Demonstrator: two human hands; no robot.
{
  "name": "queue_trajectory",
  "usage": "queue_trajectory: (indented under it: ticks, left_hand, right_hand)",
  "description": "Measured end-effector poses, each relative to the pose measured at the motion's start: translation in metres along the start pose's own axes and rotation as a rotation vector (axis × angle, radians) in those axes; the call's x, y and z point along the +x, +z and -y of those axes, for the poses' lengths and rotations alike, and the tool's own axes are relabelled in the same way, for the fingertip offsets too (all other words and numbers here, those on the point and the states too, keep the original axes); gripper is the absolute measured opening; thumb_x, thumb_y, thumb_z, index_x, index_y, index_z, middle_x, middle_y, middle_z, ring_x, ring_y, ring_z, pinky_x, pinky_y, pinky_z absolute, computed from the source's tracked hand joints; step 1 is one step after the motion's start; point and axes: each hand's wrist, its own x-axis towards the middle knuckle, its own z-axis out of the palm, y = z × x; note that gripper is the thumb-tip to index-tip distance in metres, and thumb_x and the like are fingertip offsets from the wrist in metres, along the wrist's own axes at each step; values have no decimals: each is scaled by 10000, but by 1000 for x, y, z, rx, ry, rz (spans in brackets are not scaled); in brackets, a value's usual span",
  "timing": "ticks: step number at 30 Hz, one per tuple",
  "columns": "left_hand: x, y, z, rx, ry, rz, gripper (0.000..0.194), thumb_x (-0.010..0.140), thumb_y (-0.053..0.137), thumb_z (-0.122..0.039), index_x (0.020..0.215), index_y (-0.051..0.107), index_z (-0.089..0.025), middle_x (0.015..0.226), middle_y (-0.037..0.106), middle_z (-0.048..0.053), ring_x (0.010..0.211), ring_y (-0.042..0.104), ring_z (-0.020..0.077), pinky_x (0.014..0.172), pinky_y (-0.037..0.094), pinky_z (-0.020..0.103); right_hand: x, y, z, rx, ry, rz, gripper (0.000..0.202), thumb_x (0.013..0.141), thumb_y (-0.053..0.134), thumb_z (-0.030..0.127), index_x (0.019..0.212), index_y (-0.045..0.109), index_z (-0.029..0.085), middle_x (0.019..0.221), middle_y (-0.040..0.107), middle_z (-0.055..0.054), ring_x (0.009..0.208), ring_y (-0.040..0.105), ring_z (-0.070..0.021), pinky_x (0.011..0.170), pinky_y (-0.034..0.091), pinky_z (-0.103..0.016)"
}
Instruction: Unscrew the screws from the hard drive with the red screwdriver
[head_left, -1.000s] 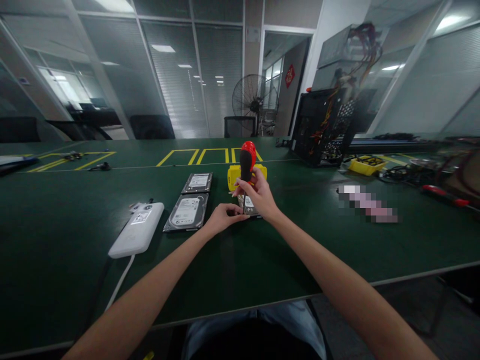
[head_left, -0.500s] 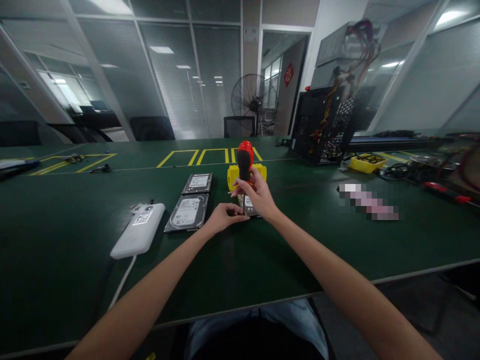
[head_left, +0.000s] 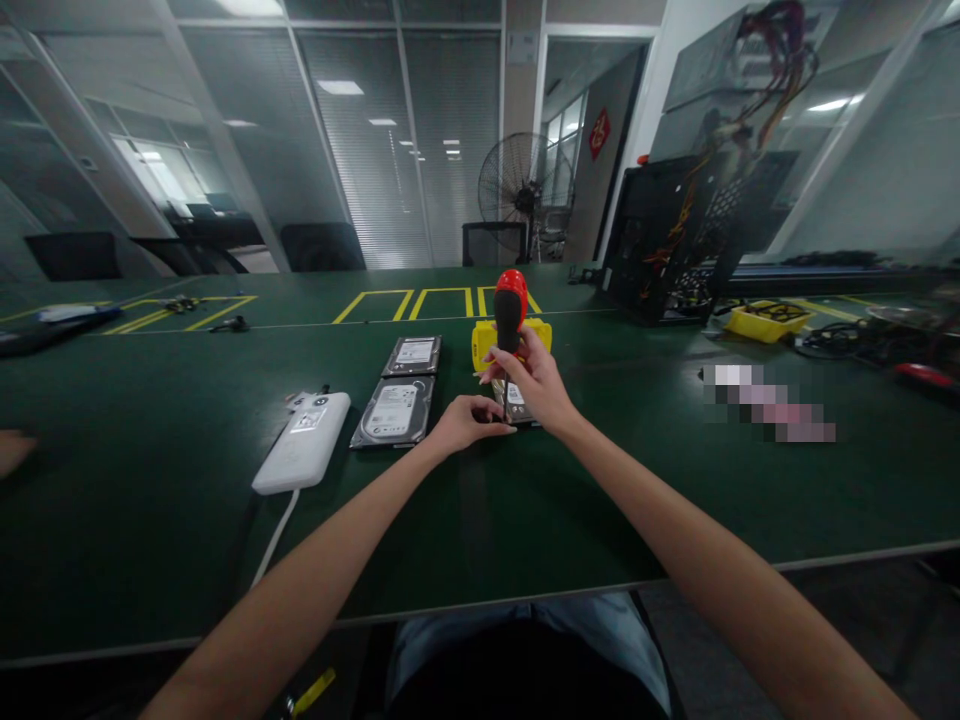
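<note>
My right hand point(head_left: 541, 380) is closed round a red and black screwdriver point(head_left: 510, 312), which stands upright with its tip down at the near left part of a hard drive point(head_left: 517, 396). Beside the screwdriver's tip, my left hand point(head_left: 466, 424) has its thumb and fingers drawn together at the drive's edge; whatever lies between them is too small to make out. Behind my right hand is a yellow case point(head_left: 484, 345). Two more hard drives, a nearer one point(head_left: 394, 408) and a farther one point(head_left: 414, 355), lie to the left.
A white power bank point(head_left: 304, 445) with a cable lies at left. An open computer case point(head_left: 667, 245) stands at back right, near a yellow tray point(head_left: 769, 322) with cables. Another person's hand point(head_left: 13, 452) shows at the left edge. A pixelated item point(head_left: 772, 402) lies at right.
The whole view has shifted, so things on the table appear farther right. Another person's hand has come into view at the left edge. My hands keep nearly the same pose at the drive.
</note>
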Motion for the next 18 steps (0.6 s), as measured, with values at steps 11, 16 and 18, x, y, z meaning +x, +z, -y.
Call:
queue_trajectory:
  ticks: [11,16,18]
  left_hand:
    - [5,4,10,-66,17,-21,364,605,740,-440,765,651,-125,672,574,-2,606,460,102,584,340,232]
    - [4,4,9,-31,0,-33,366,612,732,-451,771,646,-133,680,568,-5,621,467,106,589,338,231]
    - [4,4,8,-31,-1,-26,364,617,727,-452,763,642,-130,676,562,-7,619,463,104,587,337,230]
  right_hand:
    - [2,1,-4,72,50,-43,373,749,646,285,975,353,239,858,547,28,686,612,-96,729,563,-319]
    - [2,-3,-3,12,32,-37,298,810,586,280,1032,391,248,738,469,43,544,504,-63,530,475,-249]
    - [1,-3,-2,-6,29,-12,292,845,543,296,1104,413,258,703,422,41,527,457,-66,505,437,-248]
